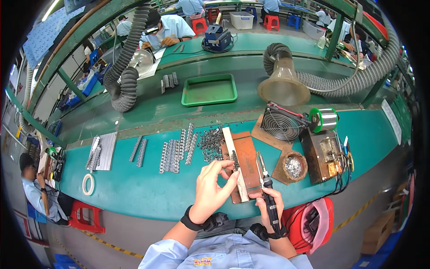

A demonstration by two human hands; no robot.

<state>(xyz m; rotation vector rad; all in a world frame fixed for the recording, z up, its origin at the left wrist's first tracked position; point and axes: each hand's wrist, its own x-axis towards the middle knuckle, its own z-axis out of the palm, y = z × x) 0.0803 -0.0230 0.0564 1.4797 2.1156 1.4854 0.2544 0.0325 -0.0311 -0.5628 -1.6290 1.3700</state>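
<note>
My left hand (pixel 212 186) bends over a pale wooden bar (pixel 230 142), thumb and forefinger closed about a short dark strip of small metal parts (pixel 234 156) on it. The bar lies lengthwise on a reddish-brown board (pixel 251 168). In my right hand (pixel 273 207) is a black-handled soldering iron (pixel 268 184), its bare metal tip pointing up and away, to the right of the bar. Just beyond my left hand, loose small dark parts (pixel 209 143) lie heaped. Several rows of metal strips (pixel 171 156) sit farther left.
To the right stand a round pot of silvery bits (pixel 293 167), a soldering station (pixel 323 154), a solder spool (pixel 324 120) and a fan (pixel 281 123). A fume hood (pixel 284 83) hangs beyond. Left are a tape roll (pixel 88 184) and a green tray (pixel 209 102). Co-workers sit opposite and left.
</note>
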